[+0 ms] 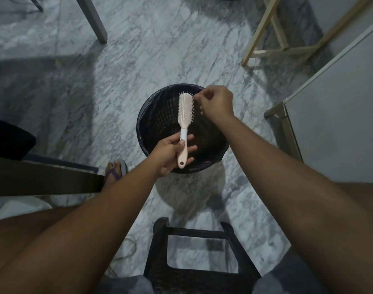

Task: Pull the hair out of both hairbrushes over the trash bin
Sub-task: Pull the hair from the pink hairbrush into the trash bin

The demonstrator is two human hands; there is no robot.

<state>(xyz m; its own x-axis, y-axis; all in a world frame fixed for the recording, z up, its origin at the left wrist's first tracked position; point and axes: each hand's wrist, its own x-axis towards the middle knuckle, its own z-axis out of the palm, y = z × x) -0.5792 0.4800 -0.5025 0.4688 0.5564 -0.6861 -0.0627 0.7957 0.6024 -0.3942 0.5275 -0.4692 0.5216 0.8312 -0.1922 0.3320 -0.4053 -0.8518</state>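
A pale pink hairbrush [185, 109] with a white collar is held over the black trash bin [156, 115], which has a dark liner. My left hand [170, 152] grips the brush's handle, head pointing away from me. My right hand [216, 102] is at the right edge of the brush head, its fingertips pinched together at the bristles. Any hair between the fingers is too fine to see. Only one hairbrush is in view.
A black plastic stool [194, 251] stands between my knees. A white cabinet [340, 115] is on the right and a wooden frame [272, 41] behind it. A dark table edge [43, 179] is on the left, near my sandalled foot [115, 170]. The floor is grey marble.
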